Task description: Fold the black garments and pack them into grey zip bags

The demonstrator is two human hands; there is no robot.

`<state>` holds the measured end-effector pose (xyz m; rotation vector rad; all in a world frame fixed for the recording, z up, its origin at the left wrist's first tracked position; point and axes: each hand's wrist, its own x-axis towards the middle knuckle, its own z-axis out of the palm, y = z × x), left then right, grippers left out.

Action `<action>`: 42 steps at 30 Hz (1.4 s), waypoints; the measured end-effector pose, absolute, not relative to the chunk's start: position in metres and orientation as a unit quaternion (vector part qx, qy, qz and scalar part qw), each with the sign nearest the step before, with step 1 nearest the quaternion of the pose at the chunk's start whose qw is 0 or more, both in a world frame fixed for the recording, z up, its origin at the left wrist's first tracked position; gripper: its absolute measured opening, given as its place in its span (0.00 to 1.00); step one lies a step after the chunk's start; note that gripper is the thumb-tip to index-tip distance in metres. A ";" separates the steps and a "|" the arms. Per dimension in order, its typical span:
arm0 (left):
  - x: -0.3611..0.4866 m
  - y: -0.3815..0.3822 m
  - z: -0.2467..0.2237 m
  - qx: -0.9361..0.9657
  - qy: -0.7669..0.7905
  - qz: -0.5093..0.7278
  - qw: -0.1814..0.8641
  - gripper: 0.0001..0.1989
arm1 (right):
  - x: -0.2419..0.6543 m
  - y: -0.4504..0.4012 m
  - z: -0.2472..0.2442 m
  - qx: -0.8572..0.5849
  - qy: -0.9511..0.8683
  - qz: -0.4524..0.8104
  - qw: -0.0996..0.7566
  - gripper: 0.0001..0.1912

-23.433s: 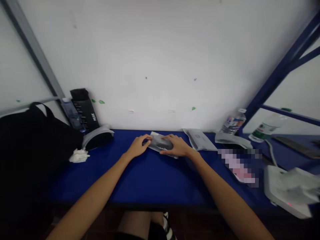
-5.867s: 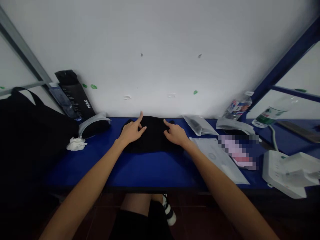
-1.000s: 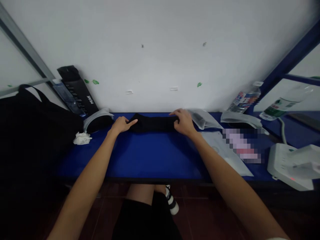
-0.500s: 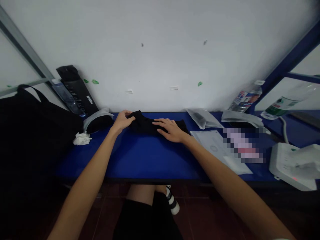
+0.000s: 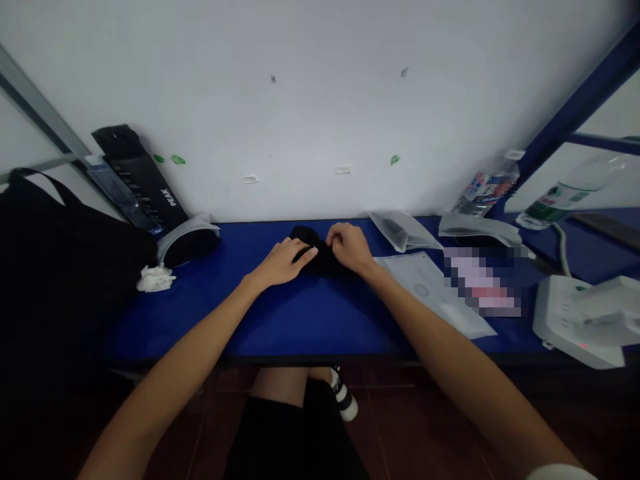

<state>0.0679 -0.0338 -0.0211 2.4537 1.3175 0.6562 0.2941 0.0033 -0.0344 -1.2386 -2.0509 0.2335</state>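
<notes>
A bunched piece of black cloth (image 5: pixel 327 263) lies on the blue tabletop near the wall; its exact kind is hard to make out. My left hand (image 5: pixel 286 261) rests over its left part, the fingers stretched out and the thumb spread apart. At the cloth's right part, my right hand (image 5: pixel 349 247) has curled fingers closed on the fabric. Both hands partly cover the cloth.
Left are a black bag (image 5: pixel 75 267), crumpled tissue (image 5: pixel 156 279), a frosted pouch (image 5: pixel 187 241) holding something black, and a black PEAK box (image 5: pixel 143 177). Right are flat plastic bags (image 5: pixel 430 287), another pouch (image 5: pixel 485 230), bottles (image 5: pixel 487 190) and a white power strip (image 5: pixel 575 323).
The cloth has been gathered shorter, its left end brought rightward. My left hand moved right and now lies flat on it; my right hand went from flat to curled closed.
</notes>
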 end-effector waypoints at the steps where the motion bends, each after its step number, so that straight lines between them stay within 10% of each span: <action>1: 0.069 -0.034 -0.024 0.844 0.467 0.221 0.145 0.31 | 0.297 0.006 -0.034 -0.492 -0.776 0.092 0.385 0.17; 19: 0.058 -0.025 -0.029 0.762 0.585 0.261 0.092 0.47 | 0.299 0.002 -0.045 -0.434 -0.880 0.078 0.178 0.24; 34: 0.045 -0.024 -0.009 0.849 0.413 0.295 0.150 0.09 | 0.304 0.006 -0.047 -0.492 -0.850 0.073 0.172 0.38; 42: 0.016 -0.004 -0.023 0.615 0.676 0.364 0.177 0.31 | 0.308 0.002 -0.033 -0.537 -0.829 0.045 0.148 0.33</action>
